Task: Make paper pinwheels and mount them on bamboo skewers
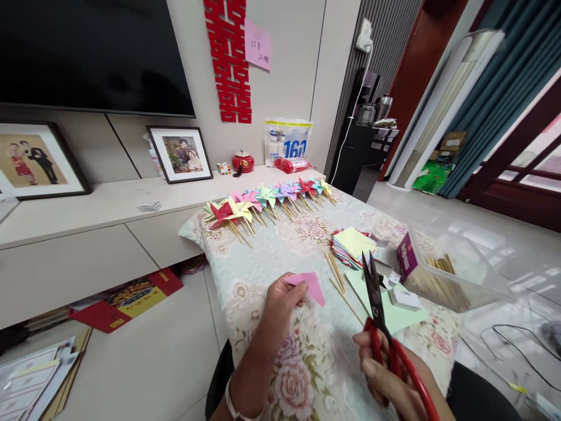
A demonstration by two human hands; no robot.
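Between the thumb and fingers of my left hand (283, 304) is a small folded piece of pink paper (312, 286), held above the flowered tablecloth. My right hand (390, 374) grips red-handled scissors (377, 310), their dark blades pointing up and slightly parted. The scissors and the pink paper are apart. Several thin wooden sticks (336, 272) lie beyond my hands, next to a stack of coloured paper squares (350, 245) with a pale yellow sheet on top. A pale green sheet (405, 316) lies partly behind the scissors, with a small white box (405, 298) on it.
Several finished paper pinwheels (267, 196) on sticks line the table's far edge. At the right stands a clear plastic bin (473, 280) holding more sticks. A low white cabinet (105, 216) with framed photos runs along the wall. The tablecloth (263, 263) covers the table.
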